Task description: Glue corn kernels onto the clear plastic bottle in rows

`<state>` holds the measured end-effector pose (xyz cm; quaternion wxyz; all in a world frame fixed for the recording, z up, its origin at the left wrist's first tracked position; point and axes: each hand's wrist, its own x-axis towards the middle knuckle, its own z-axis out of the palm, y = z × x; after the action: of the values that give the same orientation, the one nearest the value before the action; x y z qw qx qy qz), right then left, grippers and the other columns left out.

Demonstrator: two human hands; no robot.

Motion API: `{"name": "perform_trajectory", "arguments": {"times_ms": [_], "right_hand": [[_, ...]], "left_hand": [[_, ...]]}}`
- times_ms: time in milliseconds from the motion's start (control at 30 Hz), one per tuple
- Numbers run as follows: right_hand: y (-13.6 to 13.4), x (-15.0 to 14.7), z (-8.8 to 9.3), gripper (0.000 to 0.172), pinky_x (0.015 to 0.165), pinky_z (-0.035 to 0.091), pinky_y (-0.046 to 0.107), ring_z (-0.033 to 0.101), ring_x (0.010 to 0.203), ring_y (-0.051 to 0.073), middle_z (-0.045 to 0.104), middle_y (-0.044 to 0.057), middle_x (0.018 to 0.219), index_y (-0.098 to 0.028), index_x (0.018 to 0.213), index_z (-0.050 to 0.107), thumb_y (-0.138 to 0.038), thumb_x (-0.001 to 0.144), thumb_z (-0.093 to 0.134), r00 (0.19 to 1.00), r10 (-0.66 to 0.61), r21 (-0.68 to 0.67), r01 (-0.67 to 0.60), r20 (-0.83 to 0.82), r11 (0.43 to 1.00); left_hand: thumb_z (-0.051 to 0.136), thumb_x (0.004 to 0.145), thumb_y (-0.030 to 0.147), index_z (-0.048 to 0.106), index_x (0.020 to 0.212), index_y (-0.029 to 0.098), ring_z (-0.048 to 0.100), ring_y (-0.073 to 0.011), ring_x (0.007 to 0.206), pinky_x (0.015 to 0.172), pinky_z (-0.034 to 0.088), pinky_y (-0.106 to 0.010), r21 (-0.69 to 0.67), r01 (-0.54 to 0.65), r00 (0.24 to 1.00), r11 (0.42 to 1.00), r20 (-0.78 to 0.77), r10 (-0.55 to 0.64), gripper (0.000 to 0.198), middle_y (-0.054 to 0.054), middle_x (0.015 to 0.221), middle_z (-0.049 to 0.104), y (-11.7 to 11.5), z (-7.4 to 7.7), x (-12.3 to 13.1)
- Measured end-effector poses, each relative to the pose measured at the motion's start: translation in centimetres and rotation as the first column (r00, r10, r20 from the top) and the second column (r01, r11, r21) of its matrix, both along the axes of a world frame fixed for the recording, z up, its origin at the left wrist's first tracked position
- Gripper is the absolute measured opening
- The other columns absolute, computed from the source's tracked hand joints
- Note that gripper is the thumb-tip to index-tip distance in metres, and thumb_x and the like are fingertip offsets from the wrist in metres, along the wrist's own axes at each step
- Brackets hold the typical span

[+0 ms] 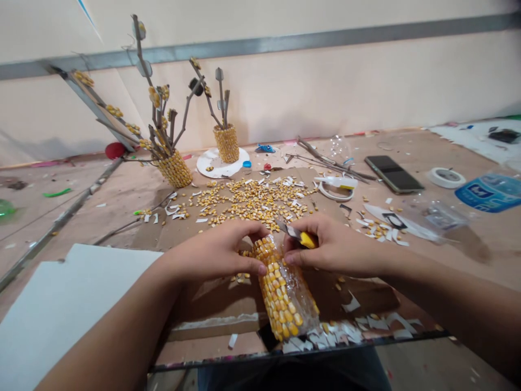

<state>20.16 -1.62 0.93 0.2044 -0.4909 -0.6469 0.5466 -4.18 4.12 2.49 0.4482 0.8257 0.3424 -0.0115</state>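
Observation:
A clear plastic bottle [285,296] partly covered with glued corn kernels lies on the cardboard sheet [211,304] in front of me. My left hand [215,252] is closed on its upper left side, thumb pressing the kernels. My right hand [336,244] touches the bottle's top right with its fingertips and grips a yellow utility knife [300,235], blade pointing left over the bottle. A spread of loose corn kernels [252,201] lies just beyond both hands.
Two kernel-covered pots with twig branches [175,168] [227,142] stand at the back. A phone [393,174], tape rolls [446,177], a glue tube [337,182], twigs and paper scraps lie to the right. A white board [65,304] sits at the left.

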Motion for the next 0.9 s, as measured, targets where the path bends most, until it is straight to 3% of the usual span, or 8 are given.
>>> {"name": "perform_trajectory", "arguments": {"times_ms": [900], "right_hand": [[-0.27,-0.16,-0.2,0.019,0.059,0.035,0.026,0.045,0.063,0.012,0.052,-0.006,0.067,-0.019,0.082,0.064,-0.034,0.08,0.076,0.998,0.008,-0.011,-0.009,-0.056,1.0]], "left_hand": [[0.083,0.084,0.04,0.07,0.123,0.025,0.065,-0.0293,0.124,0.108,0.049,-0.042,0.023,-0.012,1.0,1.0,-0.017,0.012,0.044,-0.006,0.133,0.072,-0.16,0.08,0.22]]}}
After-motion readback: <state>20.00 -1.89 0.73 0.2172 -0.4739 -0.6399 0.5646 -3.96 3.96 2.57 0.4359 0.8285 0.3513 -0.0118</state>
